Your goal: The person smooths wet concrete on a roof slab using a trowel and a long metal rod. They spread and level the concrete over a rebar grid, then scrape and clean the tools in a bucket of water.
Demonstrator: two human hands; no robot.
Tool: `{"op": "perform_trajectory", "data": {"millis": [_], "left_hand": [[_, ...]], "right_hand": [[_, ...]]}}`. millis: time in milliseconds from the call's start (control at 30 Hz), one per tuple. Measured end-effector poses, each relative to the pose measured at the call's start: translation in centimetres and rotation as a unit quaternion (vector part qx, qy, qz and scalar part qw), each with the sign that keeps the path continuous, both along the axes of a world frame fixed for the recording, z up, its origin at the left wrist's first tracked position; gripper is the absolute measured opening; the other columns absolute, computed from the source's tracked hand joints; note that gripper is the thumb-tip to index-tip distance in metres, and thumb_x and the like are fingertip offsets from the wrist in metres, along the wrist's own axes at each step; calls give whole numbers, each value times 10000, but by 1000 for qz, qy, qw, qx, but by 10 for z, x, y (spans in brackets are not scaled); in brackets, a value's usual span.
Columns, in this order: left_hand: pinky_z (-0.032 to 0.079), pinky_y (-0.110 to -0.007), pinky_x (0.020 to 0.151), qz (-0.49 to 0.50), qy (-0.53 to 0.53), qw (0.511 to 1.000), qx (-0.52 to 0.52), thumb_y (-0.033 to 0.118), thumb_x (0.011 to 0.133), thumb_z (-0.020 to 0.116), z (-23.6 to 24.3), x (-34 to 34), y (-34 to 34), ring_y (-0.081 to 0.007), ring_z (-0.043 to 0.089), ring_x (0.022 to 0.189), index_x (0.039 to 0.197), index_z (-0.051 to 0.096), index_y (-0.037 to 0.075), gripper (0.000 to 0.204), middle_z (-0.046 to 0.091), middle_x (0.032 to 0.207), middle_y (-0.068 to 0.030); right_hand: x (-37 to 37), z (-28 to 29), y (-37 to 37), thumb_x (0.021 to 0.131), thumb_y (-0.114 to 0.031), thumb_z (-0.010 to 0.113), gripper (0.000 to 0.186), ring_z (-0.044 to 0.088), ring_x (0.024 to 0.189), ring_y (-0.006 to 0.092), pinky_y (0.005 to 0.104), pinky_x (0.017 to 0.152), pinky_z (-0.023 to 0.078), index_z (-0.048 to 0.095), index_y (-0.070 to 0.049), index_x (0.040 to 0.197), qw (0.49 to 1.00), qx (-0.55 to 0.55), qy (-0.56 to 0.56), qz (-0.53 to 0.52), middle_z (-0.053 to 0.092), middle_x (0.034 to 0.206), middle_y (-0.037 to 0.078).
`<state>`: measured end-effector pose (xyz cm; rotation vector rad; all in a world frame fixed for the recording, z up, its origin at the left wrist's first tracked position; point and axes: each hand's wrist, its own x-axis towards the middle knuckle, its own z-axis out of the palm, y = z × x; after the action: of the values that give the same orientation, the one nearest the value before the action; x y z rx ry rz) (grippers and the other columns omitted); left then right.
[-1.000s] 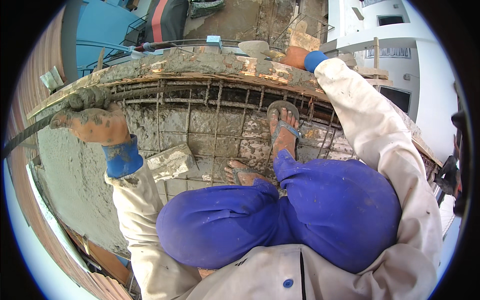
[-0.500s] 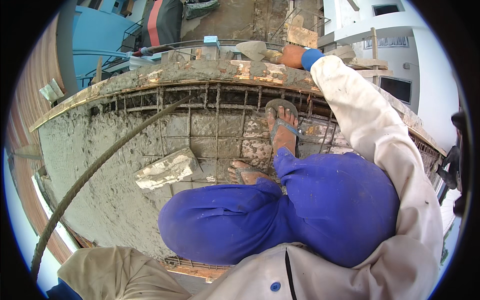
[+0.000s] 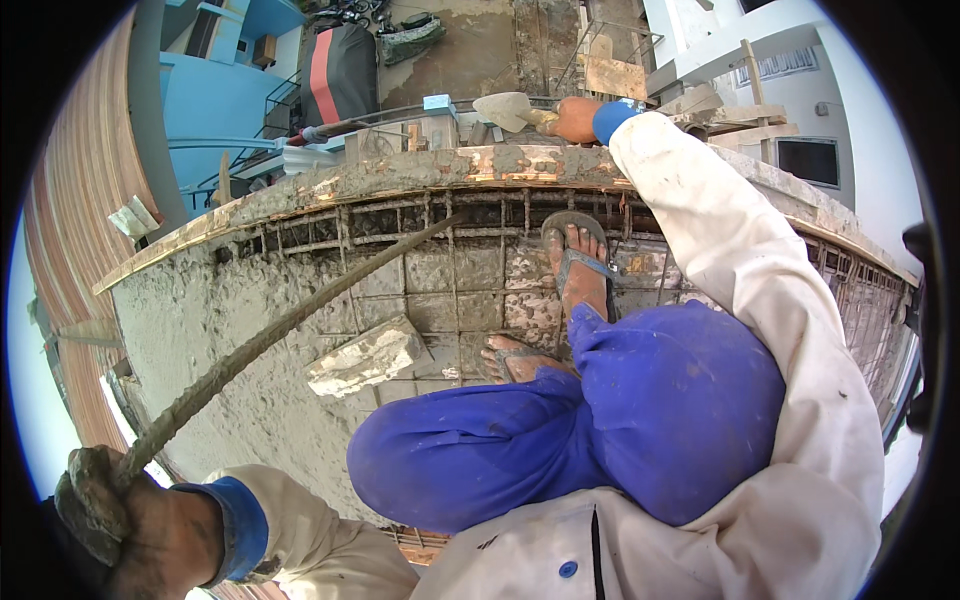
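My left hand (image 3: 165,530), dark with wet mortar, is wrapped round a long mud-coated rod (image 3: 280,325) at the lower left. The rod's far end reaches into the rebar channel (image 3: 395,222) inside the curved edge board (image 3: 480,162). At the top, beyond that board, my right hand (image 3: 574,120) grips the handle of a trowel (image 3: 503,110) with a pale, mortar-smeared blade. My sandalled feet stand on the rebar grid (image 3: 430,295), beside a mortar-covered block (image 3: 365,357).
Wet concrete (image 3: 200,380) covers the left part of the slab. Beyond the edge lie a lower yard (image 3: 470,50), a covered object with a red stripe (image 3: 325,75), railings and timber pieces (image 3: 725,120). A blue wall (image 3: 210,100) and striped sheeting (image 3: 80,200) are at the left.
My left hand has pulled the rod from the edge channel down toward the lower left, so it now slants across the slab. My right hand with the trowel has shifted slightly left.
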<state>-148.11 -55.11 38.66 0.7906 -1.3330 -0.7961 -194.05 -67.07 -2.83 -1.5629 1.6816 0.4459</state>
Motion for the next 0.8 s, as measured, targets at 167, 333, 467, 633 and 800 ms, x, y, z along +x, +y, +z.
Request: {"op": "perform_trajectory", "data": {"millis": [167,333,467,633,800], "left_hand": [[239,-277,447,-4,153,987,54,699,932,487,-137,-79,-19,-91,233,453,605,316,222,603,276,501,58],[221,-307,409,-14,34,998,43,763,910,434,-194,-120,-10,-114,219,421,635,318,183,653,267,500,40],[312,-342,459,-188,55,980,40,788,868,456,-225,-113,-12,-162,334,484,709,383,126,684,351,547,-15],[465,-398,644,-138,-39,976,162,774,830,547,-268,-137,-20,-232,511,694,817,492,23,753,519,781,-97],[392,-349,548,-187,-37,971,145,773,845,525,-228,-142,-17,-196,433,597,788,472,93,685,441,656,-48]], "right_hand": [[4,17,4,912,-462,594,549,681,908,377,474,825,509,713,56,1052,999,-29,-22,0,704,1012,240],[8,16,8,924,-452,580,520,681,868,358,480,807,513,729,34,1030,999,-28,-17,-4,710,980,232],[8,12,6,928,-396,558,456,674,871,377,486,818,517,737,12,1030,999,-39,1,38,704,1000,244],[8,6,1,930,-425,596,513,643,627,299,473,658,499,689,67,821,994,-61,-55,67,670,718,182],[1,-4,4,917,-441,606,512,653,628,301,460,654,509,699,60,879,997,-39,-60,40,682,756,179]]}}
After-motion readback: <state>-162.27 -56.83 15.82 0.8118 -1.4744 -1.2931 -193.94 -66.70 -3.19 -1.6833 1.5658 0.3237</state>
